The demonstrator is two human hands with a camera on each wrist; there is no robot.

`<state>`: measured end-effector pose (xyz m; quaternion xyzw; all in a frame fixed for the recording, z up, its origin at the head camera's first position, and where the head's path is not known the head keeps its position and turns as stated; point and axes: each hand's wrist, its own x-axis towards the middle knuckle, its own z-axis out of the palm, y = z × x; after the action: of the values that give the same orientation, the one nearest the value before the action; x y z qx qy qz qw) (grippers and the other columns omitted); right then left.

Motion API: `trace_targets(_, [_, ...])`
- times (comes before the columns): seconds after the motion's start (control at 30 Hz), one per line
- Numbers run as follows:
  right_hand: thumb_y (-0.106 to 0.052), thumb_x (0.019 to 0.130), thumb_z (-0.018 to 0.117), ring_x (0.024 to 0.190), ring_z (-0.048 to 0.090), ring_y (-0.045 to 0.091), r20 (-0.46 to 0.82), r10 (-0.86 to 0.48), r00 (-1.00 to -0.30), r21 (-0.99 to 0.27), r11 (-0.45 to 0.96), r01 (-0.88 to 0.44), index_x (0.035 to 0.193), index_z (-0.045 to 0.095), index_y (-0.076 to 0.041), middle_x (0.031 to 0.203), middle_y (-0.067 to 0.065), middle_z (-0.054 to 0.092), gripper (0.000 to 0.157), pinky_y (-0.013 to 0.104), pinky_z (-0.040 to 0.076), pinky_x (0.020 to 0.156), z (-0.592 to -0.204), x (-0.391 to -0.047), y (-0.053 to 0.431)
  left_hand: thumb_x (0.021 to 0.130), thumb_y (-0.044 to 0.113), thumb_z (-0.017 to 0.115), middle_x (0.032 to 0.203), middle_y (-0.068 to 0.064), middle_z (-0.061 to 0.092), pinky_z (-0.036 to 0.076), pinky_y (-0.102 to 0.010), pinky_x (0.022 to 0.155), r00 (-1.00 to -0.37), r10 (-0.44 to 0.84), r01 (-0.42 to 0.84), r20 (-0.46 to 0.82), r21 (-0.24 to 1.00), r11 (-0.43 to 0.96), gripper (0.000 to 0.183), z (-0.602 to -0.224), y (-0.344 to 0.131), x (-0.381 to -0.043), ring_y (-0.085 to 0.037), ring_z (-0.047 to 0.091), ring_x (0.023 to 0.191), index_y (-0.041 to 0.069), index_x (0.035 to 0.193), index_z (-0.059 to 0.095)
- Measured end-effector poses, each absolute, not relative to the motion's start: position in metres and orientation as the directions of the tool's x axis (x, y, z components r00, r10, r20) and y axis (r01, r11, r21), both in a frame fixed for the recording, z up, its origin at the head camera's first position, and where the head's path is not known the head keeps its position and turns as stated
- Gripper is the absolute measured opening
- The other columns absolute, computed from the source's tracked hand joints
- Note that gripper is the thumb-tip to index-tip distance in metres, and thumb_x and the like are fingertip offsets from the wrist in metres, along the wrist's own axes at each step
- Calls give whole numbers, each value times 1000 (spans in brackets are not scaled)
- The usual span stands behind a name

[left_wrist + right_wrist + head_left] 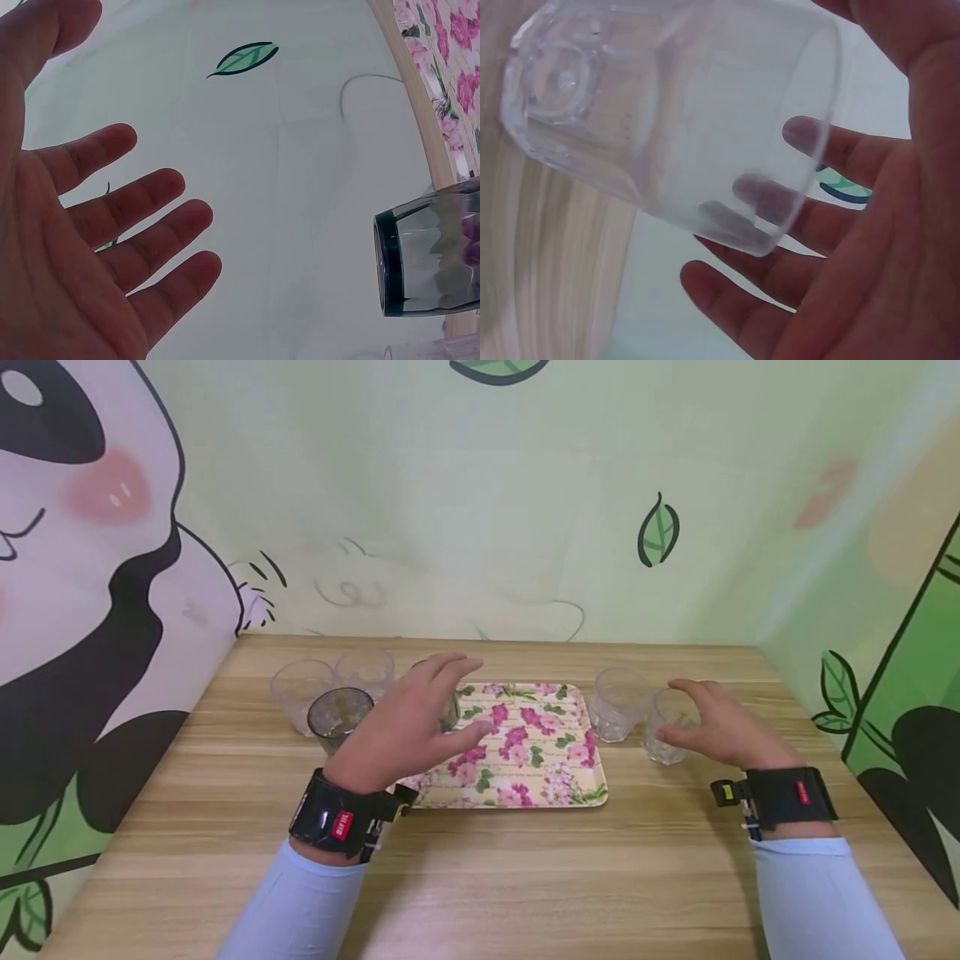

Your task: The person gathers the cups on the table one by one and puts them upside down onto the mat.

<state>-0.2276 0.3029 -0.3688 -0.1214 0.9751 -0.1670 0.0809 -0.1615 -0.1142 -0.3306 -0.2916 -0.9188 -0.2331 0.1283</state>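
Observation:
My left hand (408, 722) hovers over the left side of a flower-patterned tray (525, 802), fingers spread and nothing in them. Beyond it stands a smoky dark-tinted glass (427, 255), mostly hidden by this hand in the head view. Another dark-tinted glass (339, 714) is just left of the hand. My right hand (723, 722) is around the upper part of a clear glass (667, 747) right of the tray, thumb and fingers apart on either side. Through its clear wall, fingertips (765, 199) show in the right wrist view. The glass stands upright on the table.
Close to that glass, between it and the tray, stands a second clear glass (617, 706). Two more clear glasses, one nearer (296, 693) and one farther back (365, 670), stand left of the tray. A printed wall (510, 560) rises behind the wooden table (540, 885).

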Motion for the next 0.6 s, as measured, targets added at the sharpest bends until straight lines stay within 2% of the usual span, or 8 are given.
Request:
trace_targets(0.27, [-44, 87, 75, 125, 46, 58, -94, -281, -955, -354, 906, -231, 152, 31, 3, 142, 43, 39, 91, 77, 47, 99, -373, -231, 304, 94, 48, 64, 151, -16, 51, 49, -53, 113, -810, 471, 579, 348, 350, 736, 71, -333, -115, -162, -31, 49, 137, 9, 149, 43])
trace_targets(0.6, [-46, 86, 75, 126, 45, 59, -119, -290, -950, -350, 907, -233, 151, 29, 9, 144, 45, 38, 96, 76, 47, 100, -376, -238, 305, 94, 47, 65, 144, -12, 59, 52, -51, 111, -818, 474, 571, 326, 356, 740, 60, -333, -115, -163, -28, 53, 133, 12, 141, 53])
